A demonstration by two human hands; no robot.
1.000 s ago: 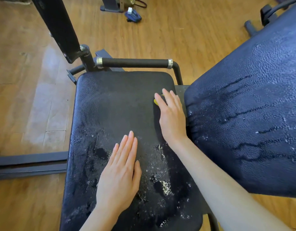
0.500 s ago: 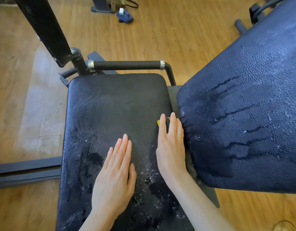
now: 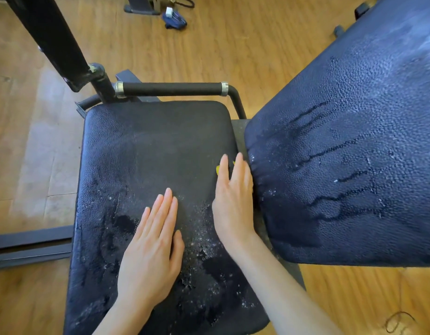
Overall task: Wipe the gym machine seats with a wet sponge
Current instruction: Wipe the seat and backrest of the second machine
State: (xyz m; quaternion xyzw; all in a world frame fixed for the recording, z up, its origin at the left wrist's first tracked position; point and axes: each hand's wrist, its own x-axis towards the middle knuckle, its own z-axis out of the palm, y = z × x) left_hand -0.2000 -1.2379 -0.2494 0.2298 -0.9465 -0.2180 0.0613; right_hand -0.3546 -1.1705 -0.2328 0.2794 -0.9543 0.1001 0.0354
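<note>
Right hand (image 3: 233, 201) is pressing flat, fingers straight, on a yellow sponge (image 3: 218, 169) at the right edge of the wet seat (image 3: 148, 151), just beside the dripping back pad (image 3: 354, 153). Left hand (image 3: 153, 247) is lying open, palm down, on the near middle.

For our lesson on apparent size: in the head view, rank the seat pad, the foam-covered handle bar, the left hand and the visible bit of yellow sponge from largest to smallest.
1. Seat pad
2. Left hand and handle bar: too alike to rank, and the hand is nearer the camera
3. Sponge, mostly hidden under the right hand
</note>
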